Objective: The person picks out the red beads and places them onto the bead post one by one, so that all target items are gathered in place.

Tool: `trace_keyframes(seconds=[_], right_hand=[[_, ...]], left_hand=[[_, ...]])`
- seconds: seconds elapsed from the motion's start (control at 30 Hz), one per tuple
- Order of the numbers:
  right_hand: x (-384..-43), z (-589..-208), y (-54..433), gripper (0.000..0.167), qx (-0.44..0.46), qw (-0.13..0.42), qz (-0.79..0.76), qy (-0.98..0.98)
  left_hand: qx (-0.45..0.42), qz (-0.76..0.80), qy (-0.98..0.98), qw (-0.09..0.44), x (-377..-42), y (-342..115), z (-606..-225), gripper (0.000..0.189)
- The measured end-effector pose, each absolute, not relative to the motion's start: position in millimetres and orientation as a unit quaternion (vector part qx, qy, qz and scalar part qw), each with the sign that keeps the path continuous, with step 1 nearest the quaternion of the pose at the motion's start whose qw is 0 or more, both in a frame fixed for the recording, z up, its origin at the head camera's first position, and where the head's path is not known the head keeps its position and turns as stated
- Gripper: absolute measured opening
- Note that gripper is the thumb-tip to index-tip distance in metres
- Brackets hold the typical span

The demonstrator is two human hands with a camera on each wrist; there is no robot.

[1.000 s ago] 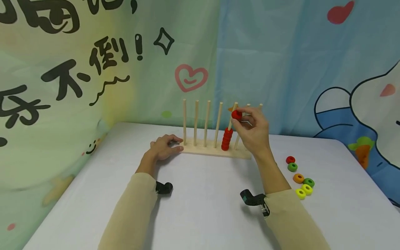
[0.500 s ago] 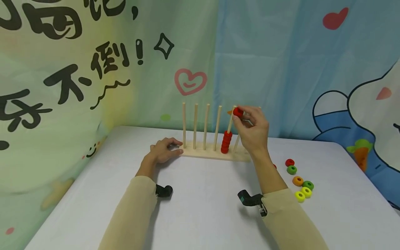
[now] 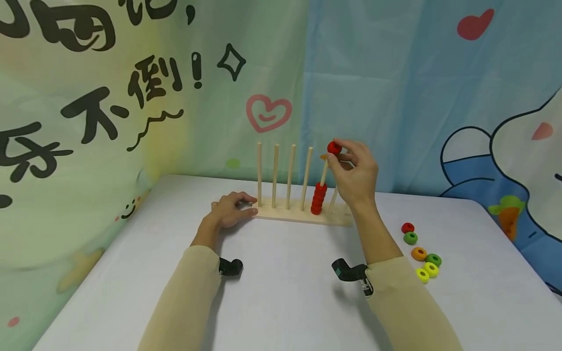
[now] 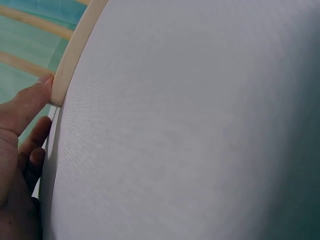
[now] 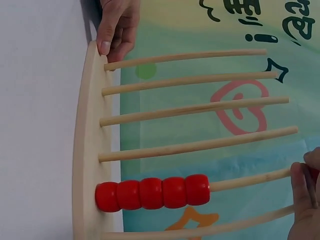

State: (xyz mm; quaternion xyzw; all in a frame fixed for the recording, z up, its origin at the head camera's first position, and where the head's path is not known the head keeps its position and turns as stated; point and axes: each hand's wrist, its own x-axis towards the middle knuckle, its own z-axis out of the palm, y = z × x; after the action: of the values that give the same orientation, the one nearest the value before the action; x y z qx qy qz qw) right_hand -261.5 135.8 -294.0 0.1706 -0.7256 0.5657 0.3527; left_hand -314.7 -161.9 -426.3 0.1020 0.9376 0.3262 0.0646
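My right hand (image 3: 357,170) pinches a red bead (image 3: 334,147) between thumb and fingertips, right at the top of a peg. Lower on that same peg sits a stack of several red beads (image 5: 152,193), resting against the base. The wooden peg rack (image 3: 281,210) has a flat base and a row of upright pegs. At its left end, my left hand (image 3: 230,209) grips the base, thumb (image 4: 37,95) on the near edge and fingers behind. My right hand and forearm hide the rack's rightmost pegs in the head view.
On the white table (image 3: 285,292), right of my right forearm, lie loose beads: a red bead (image 3: 407,227), a green bead (image 3: 410,238), an orange bead (image 3: 419,253), another green bead (image 3: 433,259) and two yellow ones (image 3: 431,269). A printed cloth (image 3: 373,73) hangs behind the table.
My right hand has raised the red bead from beside the upper part of the peg to its tip. The left hand stays at the rack's end, and the stacked beads have not moved.
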Motion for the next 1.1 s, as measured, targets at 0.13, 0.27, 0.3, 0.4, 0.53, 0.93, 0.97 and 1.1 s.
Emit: trace_keyframes(seconds=[0.13, 0.27, 0.3, 0.4, 0.53, 0.93, 0.97, 1.1], right_hand=[[-263, -292, 134, 0.029, 0.172, 0.363, 0.544, -0.737], [-263, -295, 132, 0.035, 0.169, 0.363, 0.544, -0.738], [-262, -296, 132, 0.037, 0.165, 0.359, 0.548, -0.737], [-260, -297, 131, 0.041, 0.155, 0.35, 0.553, -0.74], [-259, -298, 133, 0.041, 0.154, 0.351, 0.557, -0.736], [-247, -307, 148, 0.027, 0.181, 0.393, 0.514, -0.741], [-246, -307, 149, 0.027, 0.179, 0.393, 0.511, -0.743], [-244, -310, 150, 0.024, 0.182, 0.408, 0.494, -0.746]], left_hand=[[0.1, 0.327, 0.937, 0.064, -314, -160, -425, 0.039], [0.1, 0.329, 0.937, 0.062, -313, -161, -426, 0.039], [0.101, 0.329, 0.937, 0.062, -314, -161, -427, 0.039], [0.103, 0.326, 0.938, 0.059, -314, -161, -428, 0.039], [0.102, 0.325, 0.938, 0.057, -314, -161, -428, 0.039], [0.105, 0.321, 0.939, 0.064, -315, -160, -425, 0.04], [0.105, 0.321, 0.939, 0.064, -315, -160, -425, 0.04], [0.105, 0.323, 0.938, 0.065, -315, -162, -426, 0.04]])
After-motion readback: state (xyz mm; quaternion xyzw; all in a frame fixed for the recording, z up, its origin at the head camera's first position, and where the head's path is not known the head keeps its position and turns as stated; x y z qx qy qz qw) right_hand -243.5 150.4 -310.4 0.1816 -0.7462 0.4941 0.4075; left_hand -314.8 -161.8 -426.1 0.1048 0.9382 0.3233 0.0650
